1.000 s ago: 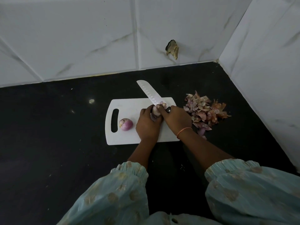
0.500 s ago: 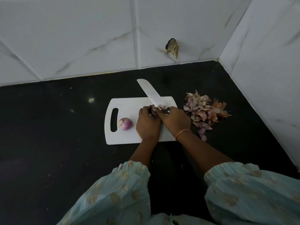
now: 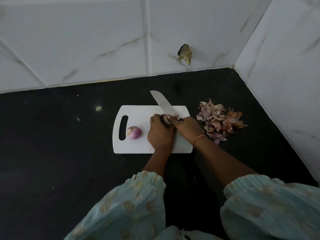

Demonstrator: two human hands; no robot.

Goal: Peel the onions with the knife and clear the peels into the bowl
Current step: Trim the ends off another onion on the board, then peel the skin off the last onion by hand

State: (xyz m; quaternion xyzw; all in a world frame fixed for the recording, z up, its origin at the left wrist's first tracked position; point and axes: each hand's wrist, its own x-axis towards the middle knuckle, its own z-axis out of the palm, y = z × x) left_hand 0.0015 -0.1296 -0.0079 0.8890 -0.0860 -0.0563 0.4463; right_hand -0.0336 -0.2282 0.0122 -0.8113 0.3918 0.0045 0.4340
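Note:
On the black counter lies a white cutting board [image 3: 138, 146]. My left hand [image 3: 160, 134] grips a small onion [image 3: 167, 118] over the board's middle; only a pale part of it shows between my hands. My right hand [image 3: 187, 128] holds the knife [image 3: 163, 103] by its handle, the blade pointing up and to the left, its base against the onion. A peeled purple onion [image 3: 134, 132] sits on the board's left side next to the handle slot. A heap of onion peels [image 3: 220, 120] lies on the counter right of the board. No bowl is in view.
White marble-look tiled walls [image 3: 103, 40] close the counter at the back and on the right, meeting in a corner. A broken hole [image 3: 185, 53] shows in the back wall. The black counter [image 3: 52, 153] stretches to the left and front of the board.
The hands shifted slightly on the onion, which shows a little more between them than half a second ago. The knife blade stays at nearly the same angle. The peeled onion and the peels have not moved.

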